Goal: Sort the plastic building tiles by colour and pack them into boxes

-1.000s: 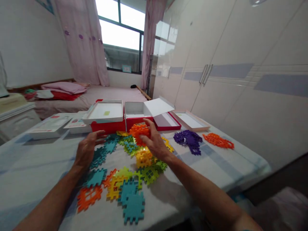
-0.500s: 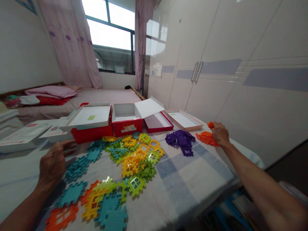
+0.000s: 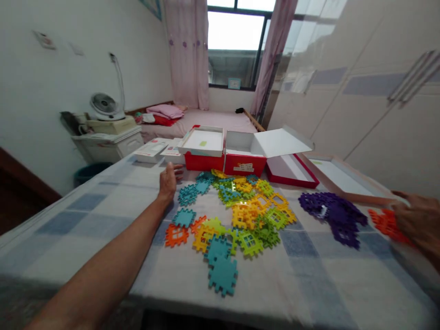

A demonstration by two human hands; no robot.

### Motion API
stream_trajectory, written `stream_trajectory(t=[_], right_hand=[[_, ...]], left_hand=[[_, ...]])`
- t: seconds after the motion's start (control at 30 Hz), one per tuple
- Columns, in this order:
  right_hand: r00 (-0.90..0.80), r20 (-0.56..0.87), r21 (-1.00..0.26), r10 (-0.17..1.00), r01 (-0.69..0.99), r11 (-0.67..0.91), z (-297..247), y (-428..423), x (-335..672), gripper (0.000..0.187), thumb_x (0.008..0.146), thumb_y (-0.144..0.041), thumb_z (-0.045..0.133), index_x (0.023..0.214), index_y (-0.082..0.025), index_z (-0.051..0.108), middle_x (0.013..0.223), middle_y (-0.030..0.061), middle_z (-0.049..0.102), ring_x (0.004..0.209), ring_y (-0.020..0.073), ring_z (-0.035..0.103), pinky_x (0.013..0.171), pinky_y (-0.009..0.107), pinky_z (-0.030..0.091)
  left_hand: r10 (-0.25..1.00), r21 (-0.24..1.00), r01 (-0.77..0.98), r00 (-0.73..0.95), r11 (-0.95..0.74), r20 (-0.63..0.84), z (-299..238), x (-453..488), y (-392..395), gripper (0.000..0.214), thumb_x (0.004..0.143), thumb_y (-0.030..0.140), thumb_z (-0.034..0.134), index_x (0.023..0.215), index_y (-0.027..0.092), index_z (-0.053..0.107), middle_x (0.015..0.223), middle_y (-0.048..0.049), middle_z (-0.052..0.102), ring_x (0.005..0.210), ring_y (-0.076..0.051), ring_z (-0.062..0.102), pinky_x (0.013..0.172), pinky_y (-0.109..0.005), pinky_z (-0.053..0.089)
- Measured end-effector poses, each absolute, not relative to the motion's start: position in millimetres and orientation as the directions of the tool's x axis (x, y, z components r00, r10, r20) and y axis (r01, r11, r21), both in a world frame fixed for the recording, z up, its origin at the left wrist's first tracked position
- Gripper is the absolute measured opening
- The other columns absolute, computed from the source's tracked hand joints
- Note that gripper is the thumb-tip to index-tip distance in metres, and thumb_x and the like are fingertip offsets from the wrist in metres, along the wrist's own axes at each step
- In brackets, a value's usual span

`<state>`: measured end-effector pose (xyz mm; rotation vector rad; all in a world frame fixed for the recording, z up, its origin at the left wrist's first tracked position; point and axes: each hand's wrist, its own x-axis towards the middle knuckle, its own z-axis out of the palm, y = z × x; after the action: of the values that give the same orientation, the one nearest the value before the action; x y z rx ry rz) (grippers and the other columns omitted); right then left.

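My left hand [image 3: 167, 183] hovers at or rests on the cloth beside the teal interlocking plastic pieces [image 3: 187, 195], its fingers stretched towards the red box and nothing visible in them. At the right edge my right hand [image 3: 417, 217] is over the orange interlocking pieces [image 3: 385, 222], smeared by motion, so its grip is unclear. Between the hands lie a purple pile [image 3: 335, 215], a yellow group [image 3: 249, 214] and green pieces [image 3: 250, 242]. Closer to me are an orange window-shaped piece [image 3: 176, 235] and a teal square piece [image 3: 222, 273].
An open red box [image 3: 245, 164] stands behind the pieces, its white flap folded right. Beside it are another red box [image 3: 204, 162] topped by a white tray, a shallow red lid [image 3: 294, 178] and a pale tray [image 3: 347, 178]. Behind are a bed [image 3: 213, 120] and a fan [image 3: 105, 105].
The view has swung left, bringing the fan into sight. My right hand, which held an orange piece up, is now lower over the orange pile. My left hand stays beside the teal pieces.
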<state>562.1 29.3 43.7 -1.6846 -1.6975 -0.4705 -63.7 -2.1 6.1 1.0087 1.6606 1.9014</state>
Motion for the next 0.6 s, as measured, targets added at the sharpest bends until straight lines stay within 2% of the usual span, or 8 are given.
stream_trajectory(t=[0.07, 0.17, 0.23, 0.3, 0.37, 0.43, 0.53, 0.6], right_hand=[[0.043, 0.691, -0.209, 0.722, 0.968, 0.142, 56.6, 17.0, 512.2, 0.043, 0.089, -0.05, 0.03, 0.115, -0.034, 0.06, 0.114, 0.0204, 0.059, 0.118, 0.0353, 0.05, 0.087, 0.057, 0.039], [-0.04, 0.573, -0.376, 0.819, 0.875, 0.305, 73.7, -13.0, 417.4, 0.032, 0.087, -0.046, 0.042, 0.11, -0.032, 0.06, 0.116, 0.0147, 0.061, 0.085, 0.0264, 0.063, 0.08, 0.048, 0.048], [-0.231, 0.445, -0.455, 0.865, 0.774, 0.44, 80.4, -35.5, 353.8, 0.027, 0.085, -0.043, 0.048, 0.104, -0.028, 0.062, 0.109, 0.011, 0.064, 0.083, 0.0235, 0.064, 0.077, 0.043, 0.05], [-0.471, 0.325, -0.508, 0.82, 0.645, 0.572, 82.1, -56.9, 297.4, 0.029, 0.089, -0.041, 0.046, 0.108, -0.025, 0.062, 0.112, 0.0083, 0.063, 0.091, 0.0219, 0.062, 0.08, 0.039, 0.05], [-0.632, 0.242, -0.479, 0.736, 0.583, 0.657, 79.5, -75.7, 250.6, 0.034, 0.089, -0.041, 0.048, 0.115, -0.022, 0.06, 0.114, 0.0088, 0.062, 0.101, 0.0221, 0.059, 0.089, 0.039, 0.046], [-0.71, 0.177, -0.396, 0.681, 0.582, 0.71, 73.8, -90.0, 213.1, 0.046, 0.086, -0.047, 0.054, 0.121, -0.019, 0.057, 0.115, 0.0118, 0.06, 0.104, 0.0253, 0.056, 0.091, 0.041, 0.044], [-0.738, 0.124, -0.218, 0.663, 0.632, 0.744, 63.1, -101.1, 172.7, 0.055, 0.079, -0.055, 0.058, 0.116, -0.013, 0.058, 0.107, 0.0157, 0.06, 0.102, 0.0311, 0.054, 0.087, 0.046, 0.043], [-0.723, 0.113, -0.129, 0.681, 0.669, 0.732, 56.8, -102.3, 156.3, 0.049, 0.079, -0.052, 0.058, 0.107, -0.013, 0.06, 0.103, 0.016, 0.06, 0.099, 0.0318, 0.054, 0.085, 0.047, 0.042]], left_hand=[[0.709, 0.977, 0.101, -0.675, -0.187, 0.205, 5.1, -66.0, -0.9, 0.066, 0.08, 0.069, 0.033, 0.087, 0.012, 0.065, 0.086, -0.0138, 0.07, 0.073, -0.02, 0.065, 0.056, -0.027, 0.05], [0.707, 0.98, 0.082, -0.682, -0.182, 0.188, 3.7, -68.1, -0.3, 0.065, 0.082, 0.066, 0.034, 0.087, 0.01, 0.066, 0.087, -0.0153, 0.07, 0.072, -0.02, 0.066, 0.054, -0.027, 0.049], [0.71, 0.98, 0.084, -0.679, -0.179, 0.188, 3.2, -68.6, 0.1, 0.066, 0.082, 0.066, 0.033, 0.088, 0.01, 0.066, 0.085, -0.0159, 0.07, 0.074, -0.022, 0.067, 0.055, -0.028, 0.05], [0.713, 0.982, 0.081, -0.677, -0.173, 0.182, 2.8, -68.5, 0.7, 0.068, 0.082, 0.067, 0.032, 0.088, 0.009, 0.066, 0.085, -0.0166, 0.07, 0.075, -0.022, 0.067, 0.057, -0.029, 0.051], [0.715, 0.981, 0.079, -0.675, -0.177, 0.183, 2.2, -68.2, 1.4, 0.069, 0.082, 0.068, 0.032, 0.088, 0.009, 0.066, 0.087, -0.0173, 0.07, 0.076, -0.023, 0.067, 0.059, -0.03, 0.052], [0.718, 0.978, 0.089, -0.667, -0.188, 0.199, 1.2, -67.9, 1.9, 0.069, 0.081, 0.07, 0.033, 0.088, 0.009, 0.066, 0.09, -0.0173, 0.07, 0.077, -0.023, 0.067, 0.06, -0.03, 0.052], [0.725, 0.975, 0.112, -0.653, -0.194, 0.22, -0.7, -67.3, 2.2, 0.07, 0.08, 0.071, 0.034, 0.089, 0.009, 0.067, 0.089, -0.0168, 0.07, 0.078, -0.024, 0.067, 0.061, -0.031, 0.052], [0.729, 0.972, 0.123, -0.644, -0.202, 0.233, -1.5, -66.9, 2.1, 0.07, 0.082, 0.069, 0.032, 0.089, 0.009, 0.067, 0.089, -0.017, 0.071, 0.079, -0.023, 0.067, 0.062, -0.031, 0.052]])
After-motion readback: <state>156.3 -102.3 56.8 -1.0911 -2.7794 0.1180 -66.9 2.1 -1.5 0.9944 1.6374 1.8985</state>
